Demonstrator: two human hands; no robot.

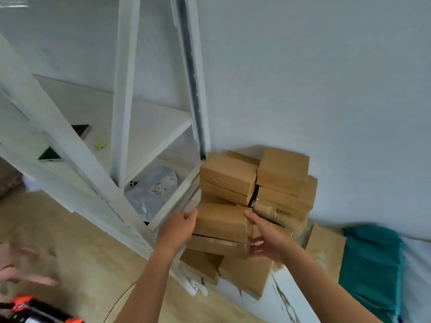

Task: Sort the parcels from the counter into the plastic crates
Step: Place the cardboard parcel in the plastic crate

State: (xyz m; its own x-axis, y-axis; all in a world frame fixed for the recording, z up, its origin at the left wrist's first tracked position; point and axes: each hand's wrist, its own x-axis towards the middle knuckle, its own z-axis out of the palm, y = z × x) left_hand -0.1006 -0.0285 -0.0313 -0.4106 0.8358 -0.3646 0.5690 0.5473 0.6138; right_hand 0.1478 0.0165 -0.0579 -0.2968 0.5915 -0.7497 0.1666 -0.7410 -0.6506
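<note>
A big white wall (303, 78) fills the back. To its left stands a white shelf rack (126, 113). A pile of brown parcels (282, 183) sits on the white counter (286, 297), pushed up against the wall, just beside the rack. A teal cloth (373, 264) lies to the right of the pile. A grey mail bag (151, 190) rests on a low shelf of the rack. In the front of the pile, about halfway up, is one brown parcel (221, 221). Its long side runs left to right, and its wide flat face looks up. The left hand (180, 226) grips its left end, with the fingers curled round the edge. The right hand (268, 238) lies against its right end with the fingers straight, pressing but not wrapped round. Another person's hand (25, 266) shows blurry at the far left, holding nothing.
</note>
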